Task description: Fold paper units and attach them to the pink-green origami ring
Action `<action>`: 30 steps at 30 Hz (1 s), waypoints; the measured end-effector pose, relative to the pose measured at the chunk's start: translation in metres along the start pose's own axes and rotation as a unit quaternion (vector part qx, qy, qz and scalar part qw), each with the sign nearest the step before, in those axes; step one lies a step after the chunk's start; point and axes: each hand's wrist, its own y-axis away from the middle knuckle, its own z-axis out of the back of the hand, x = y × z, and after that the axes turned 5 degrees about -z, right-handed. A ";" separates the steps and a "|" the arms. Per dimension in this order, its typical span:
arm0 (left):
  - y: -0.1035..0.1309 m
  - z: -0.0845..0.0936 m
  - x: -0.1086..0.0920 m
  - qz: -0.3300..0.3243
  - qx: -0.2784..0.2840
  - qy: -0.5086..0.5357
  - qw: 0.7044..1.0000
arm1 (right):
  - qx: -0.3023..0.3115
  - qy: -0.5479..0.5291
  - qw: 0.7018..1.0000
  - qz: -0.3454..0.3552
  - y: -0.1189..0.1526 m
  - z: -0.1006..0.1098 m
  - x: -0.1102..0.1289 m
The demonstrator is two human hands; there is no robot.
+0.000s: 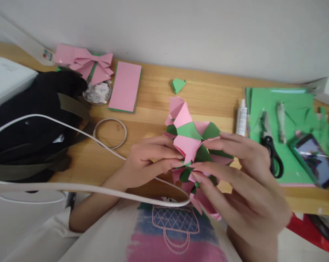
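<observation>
Between my hands is a pink and green folded-paper ornament [190,134], built of several joined pieces and raised above the table's front edge. My left hand [153,156] pinches its left side, thumb and fingers closed on the paper. From the right, my right hand [241,178] grips it too, with thumb and fingertips pressed at the middle folds and another finger on the upper right. Part of the ornament's lower side is hidden behind my right fingers. A small folded green paper piece [178,85] lies on the table beyond it.
A pink paper stack [125,86], a paper bow [91,63] and a bowl of white scraps [97,92] sit at back left, near a black bag [38,127]. Rightward are a glue tube [241,118], scissors [270,145] and a phone [314,160]. A white cable [85,187] crosses in front.
</observation>
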 end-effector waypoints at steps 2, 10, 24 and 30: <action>0.000 0.000 -0.001 -0.005 0.008 -0.023 1.000 | 0.006 0.005 1.000 -0.003 0.000 -0.001 0.000; 0.001 0.000 -0.006 -0.045 0.050 -0.107 0.992 | 0.032 0.029 0.999 -0.010 0.003 0.006 0.000; 0.002 -0.002 -0.004 -0.073 0.044 -0.113 0.990 | 0.070 0.024 0.997 -0.013 0.002 0.009 0.003; 0.003 -0.001 -0.001 -0.061 0.044 -0.087 0.993 | 0.080 0.010 0.996 -0.028 0.001 0.010 0.001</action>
